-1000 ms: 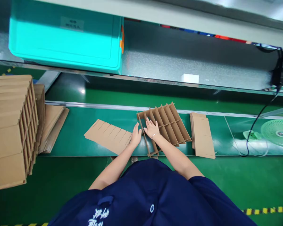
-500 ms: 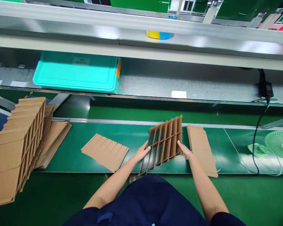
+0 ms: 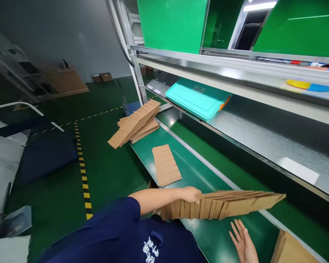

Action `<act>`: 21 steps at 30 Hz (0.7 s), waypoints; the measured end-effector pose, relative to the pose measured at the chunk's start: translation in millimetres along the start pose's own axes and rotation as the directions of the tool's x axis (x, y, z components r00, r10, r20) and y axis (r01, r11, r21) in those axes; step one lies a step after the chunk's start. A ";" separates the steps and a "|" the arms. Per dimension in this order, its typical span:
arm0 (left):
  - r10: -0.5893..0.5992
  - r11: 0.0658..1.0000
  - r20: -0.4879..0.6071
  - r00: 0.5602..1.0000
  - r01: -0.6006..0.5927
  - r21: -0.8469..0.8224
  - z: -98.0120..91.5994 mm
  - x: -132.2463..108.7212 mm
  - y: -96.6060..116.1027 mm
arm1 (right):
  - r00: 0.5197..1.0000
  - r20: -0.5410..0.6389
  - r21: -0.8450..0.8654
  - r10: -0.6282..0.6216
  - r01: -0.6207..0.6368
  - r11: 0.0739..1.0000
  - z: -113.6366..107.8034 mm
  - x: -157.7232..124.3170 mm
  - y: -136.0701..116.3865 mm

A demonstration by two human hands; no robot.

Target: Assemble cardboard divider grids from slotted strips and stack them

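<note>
My left hand (image 3: pixel 190 194) is closed on the edge of a cardboard divider (image 3: pixel 219 206), which is folded nearly flat and held above the green bench (image 3: pixel 197 179). Below the divider's right half, my right hand (image 3: pixel 244 239) is apart from it, fingers spread and holding nothing. Slotted cardboard strips (image 3: pixel 166 165) lie in a small pile on the bench. At the bench's far end, a stack of folded dividers (image 3: pixel 137 122) rests on more flat cardboard (image 3: pixel 146 130). Another cardboard pile (image 3: pixel 293 250) shows at the lower right, partly cut off.
A metal shelf (image 3: pixel 265 135) runs above the bench and carries a turquoise lidded box (image 3: pixel 199 96). To the left is green floor with a black-and-yellow tape line (image 3: pixel 83 179). A dark blue cart (image 3: pixel 48 155) stands beyond the tape.
My view has swung left toward the bench's end. The divider, spread between both hands before, is now folded flatter in my left hand alone. My right hand has let go.
</note>
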State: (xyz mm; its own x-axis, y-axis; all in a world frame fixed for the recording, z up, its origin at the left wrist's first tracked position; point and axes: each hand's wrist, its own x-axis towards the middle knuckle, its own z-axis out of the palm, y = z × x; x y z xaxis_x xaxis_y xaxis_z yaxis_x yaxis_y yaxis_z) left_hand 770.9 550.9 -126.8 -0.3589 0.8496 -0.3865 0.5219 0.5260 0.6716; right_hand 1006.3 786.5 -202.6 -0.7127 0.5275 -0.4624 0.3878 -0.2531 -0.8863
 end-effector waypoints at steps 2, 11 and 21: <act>-0.008 0.984 -0.106 0.994 -0.012 -0.180 -39.8 -43.4 -30.4 | 0.999 0.038 -0.059 0.024 -0.022 0.998 3.7 -2.7 0.8; -0.411 0.747 -0.387 0.825 0.062 -0.662 -153.3 -285.4 -178.5 | 0.962 0.118 -0.122 0.246 -0.231 0.965 74.9 7.7 22.5; -0.670 0.549 -0.468 0.577 -0.040 -0.835 -294.9 -374.8 -327.6 | 0.968 0.214 -0.423 0.132 -0.029 0.906 256.7 35.3 -25.5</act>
State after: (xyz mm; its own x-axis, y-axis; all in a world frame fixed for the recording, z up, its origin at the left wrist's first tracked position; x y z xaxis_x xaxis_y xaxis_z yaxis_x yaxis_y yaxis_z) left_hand 506.3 48.5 -15.6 -0.9186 0.1193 -0.3766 -0.3450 0.2221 0.9119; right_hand 821.2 603.4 -202.5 -0.7640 0.3035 -0.5694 0.6195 0.0984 -0.7788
